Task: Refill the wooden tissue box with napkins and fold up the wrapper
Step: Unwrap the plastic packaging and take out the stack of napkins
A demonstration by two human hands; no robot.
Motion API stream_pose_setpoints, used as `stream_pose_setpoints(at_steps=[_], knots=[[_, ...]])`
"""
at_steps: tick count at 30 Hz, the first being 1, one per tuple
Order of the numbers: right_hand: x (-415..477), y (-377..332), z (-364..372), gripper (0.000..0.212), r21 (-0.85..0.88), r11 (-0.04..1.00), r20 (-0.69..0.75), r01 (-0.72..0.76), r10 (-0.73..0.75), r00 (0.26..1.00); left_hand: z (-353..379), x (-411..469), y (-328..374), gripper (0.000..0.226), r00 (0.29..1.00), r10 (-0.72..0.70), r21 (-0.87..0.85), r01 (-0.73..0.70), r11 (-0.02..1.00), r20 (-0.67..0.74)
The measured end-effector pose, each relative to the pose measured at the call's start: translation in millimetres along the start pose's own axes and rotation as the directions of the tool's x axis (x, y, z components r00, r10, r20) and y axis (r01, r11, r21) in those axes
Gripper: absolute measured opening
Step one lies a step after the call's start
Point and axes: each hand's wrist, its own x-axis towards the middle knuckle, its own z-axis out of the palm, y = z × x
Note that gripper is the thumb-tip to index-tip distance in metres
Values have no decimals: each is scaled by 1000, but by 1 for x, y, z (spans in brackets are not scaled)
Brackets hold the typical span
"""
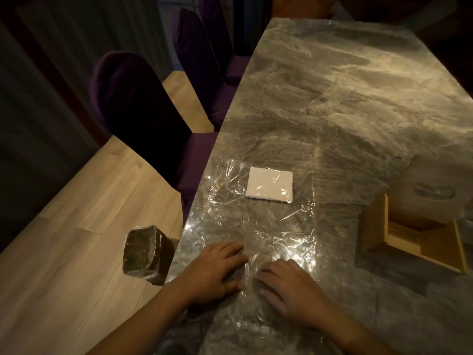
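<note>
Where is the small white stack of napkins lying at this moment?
In the head view the white napkin stack lies at the far end of the clear plastic wrapper on the marble table, left of the wooden tissue box.

Marble table (358, 98); purple chairs (138, 103); bin (143, 254)

1 head camera (worn) looks steeply down, close over the table (358, 98).

Dim warm light from the upper right, bright glare on the wrapper (258, 226) and table (358, 98), dark vignetted corners, wide-angle bending at edges, soft focus throughout
</note>
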Motion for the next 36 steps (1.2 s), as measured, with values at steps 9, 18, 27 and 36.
stream_pose_setpoints(at_steps=[9,18,27,36], knots=[[25,44,-22,31,-90,970,-145,-225,211,967,-2,1,7,50,996,-12,69,18,997,-91],[14,40,-14,44,-89,963,-67,-254,249,966,-6,-5,1,81,984,64,21,-68,997,167],[-12,-7,1,52,74,984,-56,-165,169,984,-8,-5,2,38,985,174,66,-175,982,10],[-21,-49,1,60,-82,955,-299,-285,249,921,-36,1,18,21,999,28,-284,-33,958,-23]])
